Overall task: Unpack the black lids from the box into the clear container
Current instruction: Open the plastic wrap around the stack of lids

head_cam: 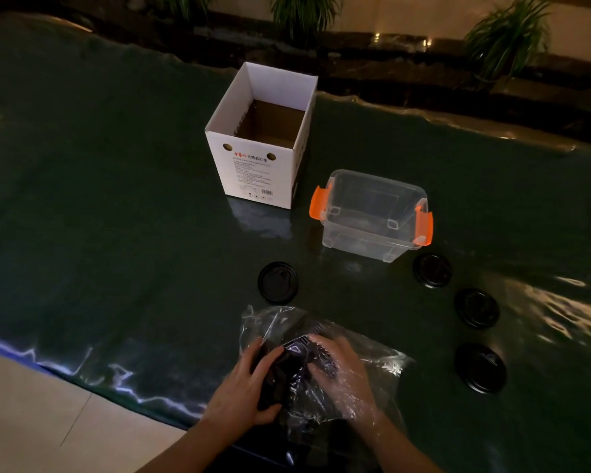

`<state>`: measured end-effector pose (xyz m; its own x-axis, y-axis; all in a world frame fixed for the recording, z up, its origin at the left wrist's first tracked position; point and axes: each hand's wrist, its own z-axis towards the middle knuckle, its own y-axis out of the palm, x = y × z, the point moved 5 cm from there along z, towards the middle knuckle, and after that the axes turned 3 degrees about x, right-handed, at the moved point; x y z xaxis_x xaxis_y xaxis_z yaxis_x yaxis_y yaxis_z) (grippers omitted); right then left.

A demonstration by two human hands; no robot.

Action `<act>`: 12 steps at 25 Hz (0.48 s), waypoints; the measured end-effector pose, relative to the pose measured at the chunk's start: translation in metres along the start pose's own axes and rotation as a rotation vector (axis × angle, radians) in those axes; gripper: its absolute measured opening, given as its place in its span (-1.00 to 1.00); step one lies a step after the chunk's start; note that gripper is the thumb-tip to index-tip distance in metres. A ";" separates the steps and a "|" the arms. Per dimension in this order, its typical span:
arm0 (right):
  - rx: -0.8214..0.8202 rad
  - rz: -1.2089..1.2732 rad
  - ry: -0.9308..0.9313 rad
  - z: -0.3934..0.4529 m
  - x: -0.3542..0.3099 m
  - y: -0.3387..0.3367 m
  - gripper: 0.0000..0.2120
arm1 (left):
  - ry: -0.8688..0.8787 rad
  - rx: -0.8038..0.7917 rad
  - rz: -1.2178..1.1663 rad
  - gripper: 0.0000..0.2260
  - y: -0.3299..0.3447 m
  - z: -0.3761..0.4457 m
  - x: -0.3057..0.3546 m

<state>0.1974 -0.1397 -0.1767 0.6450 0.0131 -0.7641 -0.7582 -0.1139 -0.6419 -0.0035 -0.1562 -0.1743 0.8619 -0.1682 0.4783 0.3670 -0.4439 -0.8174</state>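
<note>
One head-worn wide-angle view looks forward and down across the dark table [116,199], hands nearest at the bottom edge, potted plants [505,35] far beyond.

**Dark green table and the things resting on it**

A dark green, glossy table [116,199] is covered with a wrinkled transparent film. A white cardboard box [258,165] is stood open toward the far side, and a clear container [372,216] with orange latches is set just beside it on the right. Four black lids are laid flat: one [277,283] before the box, three [432,270] [476,308] [480,367] in a row to the right. A crumpled clear plastic bag [372,370] is spread at the near edge.
</note>
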 end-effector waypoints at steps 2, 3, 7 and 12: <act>0.009 -0.087 -0.006 -0.011 0.006 -0.008 -0.49 | -0.004 0.000 0.009 -0.15 0.000 0.000 -0.001; 0.000 -0.120 -0.014 -0.016 0.008 -0.010 -0.48 | -0.002 0.001 0.012 -0.15 0.000 0.000 -0.001; -0.068 -0.159 -0.041 -0.024 0.004 -0.011 -0.49 | 0.000 0.006 0.033 -0.16 0.003 0.000 -0.003; -0.141 -0.149 0.027 -0.012 -0.011 -0.005 -0.47 | 0.156 0.066 0.331 -0.15 -0.006 0.001 0.013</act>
<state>0.1954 -0.1513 -0.1644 0.7530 0.0139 -0.6579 -0.6342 -0.2511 -0.7313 0.0056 -0.1548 -0.1633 0.8760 -0.4275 0.2234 0.1034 -0.2859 -0.9527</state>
